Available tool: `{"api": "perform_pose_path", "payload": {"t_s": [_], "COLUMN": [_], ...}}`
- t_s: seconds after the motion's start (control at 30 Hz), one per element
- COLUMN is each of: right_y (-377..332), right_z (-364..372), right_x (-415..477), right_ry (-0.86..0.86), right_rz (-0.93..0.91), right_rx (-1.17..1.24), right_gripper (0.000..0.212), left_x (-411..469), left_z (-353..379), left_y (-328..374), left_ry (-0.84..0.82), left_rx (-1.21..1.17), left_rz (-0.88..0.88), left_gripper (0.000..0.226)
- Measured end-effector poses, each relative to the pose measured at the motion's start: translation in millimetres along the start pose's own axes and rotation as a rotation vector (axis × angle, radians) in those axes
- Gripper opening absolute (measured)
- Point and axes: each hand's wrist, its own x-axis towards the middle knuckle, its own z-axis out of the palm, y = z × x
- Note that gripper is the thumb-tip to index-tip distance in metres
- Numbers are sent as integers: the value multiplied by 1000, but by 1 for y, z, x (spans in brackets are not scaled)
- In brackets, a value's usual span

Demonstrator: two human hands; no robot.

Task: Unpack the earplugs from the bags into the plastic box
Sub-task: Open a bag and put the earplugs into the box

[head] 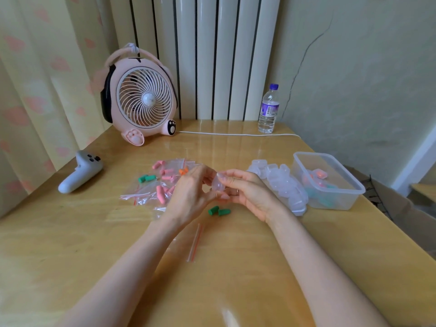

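Both hands meet at mid-worktop (94, 232) on one small clear case (217, 185): left hand (188, 192) has its fingers curled on the case's left side, right hand (247, 191) pinches it with thumb and fingertips. Two green earplugs (219, 211) lie loose just below the hands. Bags (160, 185) of pink, green and orange plugs sit left of the hands. Plastic box (330, 195) is at the right with coloured plugs inside, pile of clear cases (283, 182) just beside it.

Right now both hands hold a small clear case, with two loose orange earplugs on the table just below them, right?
Not quite: the head view shows the left hand and right hand holding the small clear case, but the two loose earplugs are green, not orange.
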Motion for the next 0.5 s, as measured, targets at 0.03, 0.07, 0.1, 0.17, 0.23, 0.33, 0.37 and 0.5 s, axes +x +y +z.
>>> {"api": "perform_pose_path", "payload": {"t_s": [0.03, 0.07, 0.1, 0.17, 0.23, 0.33, 0.37, 0.5], "right_y": [0, 1, 1, 2, 3, 1, 0, -1], "right_z": [0, 0, 0, 0, -1, -6, -8, -8], "right_x": [1, 1, 2, 3, 3, 3, 3, 4], "right_ry": [23, 42, 56, 78, 113, 175, 186, 184], "right_rz": [-14, -31, -46, -64, -72, -100, -121, -160], "right_rx": [-17, -34, -46, -57, -69, -110, -124, -137], "right_gripper": [24, 27, 29, 29, 25, 17, 17, 21], "left_x": [0, 0, -1, -1, -1, 0, 0, -1], "left_z": [1, 1, 2, 2, 1, -4, -6, -9], "left_y": [0, -1, -1, -4, -9, -18, -20, -22], "left_ry": [6, 15, 24, 27, 8, -3, 0, -19], "left_rx": [-8, -14, -15, -1, 35, 91, 99, 98], "left_rz": [3, 3, 2, -1, 1, -24, -31, -15], "left_gripper": [43, 42, 43, 47, 56, 55, 55, 51]}}
